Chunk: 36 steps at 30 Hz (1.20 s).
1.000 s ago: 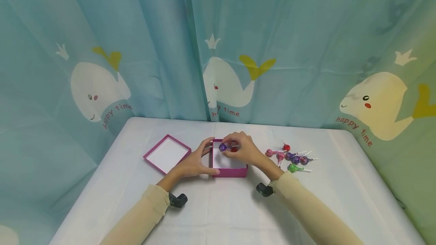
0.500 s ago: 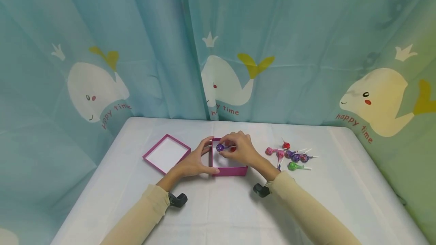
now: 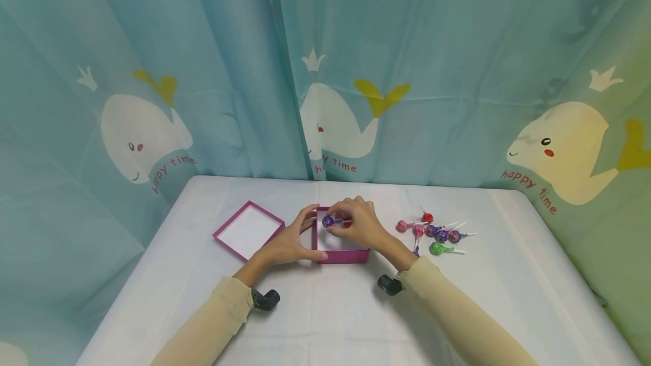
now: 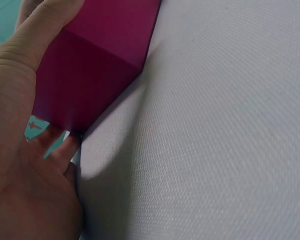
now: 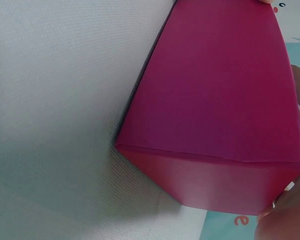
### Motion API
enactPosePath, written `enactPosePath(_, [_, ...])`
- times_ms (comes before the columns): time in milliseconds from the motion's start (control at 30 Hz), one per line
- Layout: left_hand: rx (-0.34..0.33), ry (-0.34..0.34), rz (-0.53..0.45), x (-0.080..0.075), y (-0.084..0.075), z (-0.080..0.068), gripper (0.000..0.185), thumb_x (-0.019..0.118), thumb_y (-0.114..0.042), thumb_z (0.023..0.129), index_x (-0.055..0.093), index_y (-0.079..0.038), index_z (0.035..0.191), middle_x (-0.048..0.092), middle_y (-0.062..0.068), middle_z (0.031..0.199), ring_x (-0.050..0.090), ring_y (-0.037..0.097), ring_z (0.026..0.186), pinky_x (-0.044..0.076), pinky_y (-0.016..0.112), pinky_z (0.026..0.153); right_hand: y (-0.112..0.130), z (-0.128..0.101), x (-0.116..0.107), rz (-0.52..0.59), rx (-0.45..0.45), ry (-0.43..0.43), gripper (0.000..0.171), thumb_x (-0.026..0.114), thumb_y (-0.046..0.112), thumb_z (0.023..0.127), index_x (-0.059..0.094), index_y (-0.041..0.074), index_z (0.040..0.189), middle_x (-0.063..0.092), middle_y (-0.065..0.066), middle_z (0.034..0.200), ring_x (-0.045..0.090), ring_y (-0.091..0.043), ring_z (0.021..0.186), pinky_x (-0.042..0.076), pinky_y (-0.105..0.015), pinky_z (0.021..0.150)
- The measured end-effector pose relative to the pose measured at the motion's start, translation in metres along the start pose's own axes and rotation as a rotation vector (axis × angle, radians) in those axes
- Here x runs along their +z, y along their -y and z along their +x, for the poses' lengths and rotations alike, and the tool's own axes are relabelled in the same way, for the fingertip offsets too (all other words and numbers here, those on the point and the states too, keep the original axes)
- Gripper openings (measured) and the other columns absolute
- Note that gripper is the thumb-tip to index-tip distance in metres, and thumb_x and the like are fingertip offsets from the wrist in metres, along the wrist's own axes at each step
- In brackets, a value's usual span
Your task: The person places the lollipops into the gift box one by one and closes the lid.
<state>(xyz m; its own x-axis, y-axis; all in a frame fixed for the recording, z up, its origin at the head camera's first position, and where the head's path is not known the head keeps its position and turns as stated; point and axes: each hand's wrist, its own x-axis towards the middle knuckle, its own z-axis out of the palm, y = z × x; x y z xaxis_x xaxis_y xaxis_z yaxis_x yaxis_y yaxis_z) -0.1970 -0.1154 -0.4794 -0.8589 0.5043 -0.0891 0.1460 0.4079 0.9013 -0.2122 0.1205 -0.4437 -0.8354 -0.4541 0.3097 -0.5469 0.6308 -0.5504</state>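
A small magenta box point(image 3: 343, 256) with a white inside stands open on the white table. My left hand point(image 3: 290, 244) grips its left side, thumb along the front wall and fingers at the far corner; in the left wrist view the thumb point(image 4: 40, 30) lies on the box wall point(image 4: 95, 60). Over the box, my right hand point(image 3: 358, 227) pinches the stick of a purple lollipop point(image 3: 328, 221). Something red point(image 3: 347, 223) shows in the box behind it. The right wrist view shows only the box's outer walls point(image 5: 220, 100) and a bit of the hand point(image 5: 285, 215).
The box's lid point(image 3: 248, 230) lies upturned left of the box. Several wrapped lollipops point(image 3: 438, 235), red, pink, purple and green, lie in a loose heap to the right. A blue whale-print curtain point(image 3: 325, 72) closes off the table's far and side edges.
The right hand has carried the purple lollipop slightly left over the box. The left hand keeps its hold on the box.
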Motion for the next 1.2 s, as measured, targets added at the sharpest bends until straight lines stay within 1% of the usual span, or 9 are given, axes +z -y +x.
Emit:
enactPosePath(100, [0.005, 0.001, -0.005, 0.0, 0.001, 0.0, 0.115, 0.09, -0.039, 0.078, 0.014, -0.031, 0.164, 0.02, 0.004, 0.17, 0.027, 0.029, 0.154, 0.03, 0.061, 0.119, -0.001, 0.0, -0.001, 0.016, -0.007, 0.005, 0.038, 0.089, 0.028, 0.081, 0.076, 0.018, 0.115, 0.071, -0.001, 0.096, 0.049, -0.019, 0.087, 0.032, -0.039, 0.078])
enactPosePath(233, [0.004, -0.001, -0.013, 0.0, 0.001, -0.001, 0.114, 0.091, -0.038, 0.078, 0.015, -0.034, 0.163, 0.02, 0.003, 0.17, 0.027, 0.028, 0.154, 0.03, 0.06, 0.119, -0.001, 0.001, -0.003, 0.04, -0.008, 0.02, 0.048, 0.089, 0.029, 0.081, 0.072, 0.017, 0.125, 0.072, -0.008, 0.102, 0.05, -0.02, 0.091, 0.032, -0.04, 0.079])
enactPosePath(333, [-0.005, -0.004, -0.009, 0.0, 0.0, -0.001, 0.114, 0.091, -0.041, 0.077, 0.015, -0.038, 0.162, 0.018, 0.003, 0.17, 0.027, 0.028, 0.154, 0.029, 0.06, 0.119, -0.002, 0.002, -0.005, 0.075, -0.013, 0.026, 0.047, 0.088, 0.026, 0.083, 0.071, 0.014, 0.126, 0.072, -0.011, 0.103, 0.055, -0.024, 0.094, 0.041, -0.042, 0.082])
enactPosePath(467, [-0.01, -0.005, 0.0, 0.0, 0.0, -0.001, 0.115, 0.091, -0.044, 0.077, 0.014, -0.04, 0.162, 0.018, 0.004, 0.171, 0.027, 0.03, 0.154, 0.03, 0.061, 0.119, -0.004, 0.002, -0.009, 0.134, -0.019, 0.022, 0.043, 0.086, 0.022, 0.085, 0.071, 0.011, 0.124, 0.071, -0.013, 0.103, 0.062, -0.031, 0.096, 0.055, -0.049, 0.085])
enactPosePath(533, [-0.004, -0.005, 0.0, 0.0, 0.001, -0.001, 0.115, 0.091, -0.044, 0.077, 0.014, -0.039, 0.162, 0.018, 0.005, 0.171, 0.027, 0.03, 0.154, 0.03, 0.06, 0.119, -0.005, 0.002, -0.01, 0.148, -0.02, 0.017, 0.041, 0.086, 0.022, 0.086, 0.072, 0.01, 0.123, 0.07, -0.012, 0.103, 0.064, -0.032, 0.097, 0.057, -0.051, 0.085])
enactPosePath(700, [-0.001, -0.01, 0.002, 0.001, 0.002, -0.001, 0.116, 0.091, -0.043, 0.076, 0.014, -0.039, 0.162, 0.019, 0.005, 0.17, 0.027, 0.03, 0.154, 0.029, 0.059, 0.12, -0.008, -0.001, -0.015, 0.162, -0.028, 0.001, 0.036, 0.084, 0.021, 0.088, 0.073, 0.009, 0.12, 0.071, -0.014, 0.104, 0.064, -0.032, 0.098, 0.056, -0.053, 0.087])
enactPosePath(900, [-0.003, -0.012, 0.003, 0.002, 0.003, 0.0, 0.118, 0.092, -0.042, 0.075, 0.014, -0.033, 0.164, 0.02, 0.005, 0.17, 0.028, 0.03, 0.154, 0.03, 0.059, 0.119, -0.013, -0.014, -0.037, 0.156, -0.017, -0.012, 0.036, 0.083, 0.021, 0.088, 0.073, 0.009, 0.12, 0.071, -0.012, 0.103, 0.064, -0.033, 0.092, 0.057, -0.052, 0.079])
enactPosePath(1067, [0.0, -0.014, 0.001, 0.002, 0.002, 0.001, 0.12, 0.092, -0.04, 0.075, 0.014, -0.03, 0.165, 0.019, 0.005, 0.17, 0.028, 0.03, 0.154, 0.03, 0.059, 0.119, -0.024, -0.031, -0.062, 0.104, -0.025, -0.018, 0.037, 0.083, 0.021, 0.088, 0.072, 0.009, 0.122, 0.071, -0.01, 0.103, 0.064, -0.026, 0.091, 0.057, -0.043, 0.077])
enactPosePath(1200, [0.007, -0.012, -0.001, 0.003, 0.0, 0.001, 0.119, 0.093, -0.038, 0.075, 0.014, -0.03, 0.164, 0.018, 0.005, 0.17, 0.028, 0.029, 0.154, 0.029, 0.058, 0.12, -0.035, -0.049, -0.081, 0.072, 0.001, -0.029, 0.036, 0.083, 0.022, 0.089, 0.072, 0.015, 0.122, 0.071, -0.001, 0.104, 0.064, -0.023, 0.092, 0.057, -0.043, 0.078])
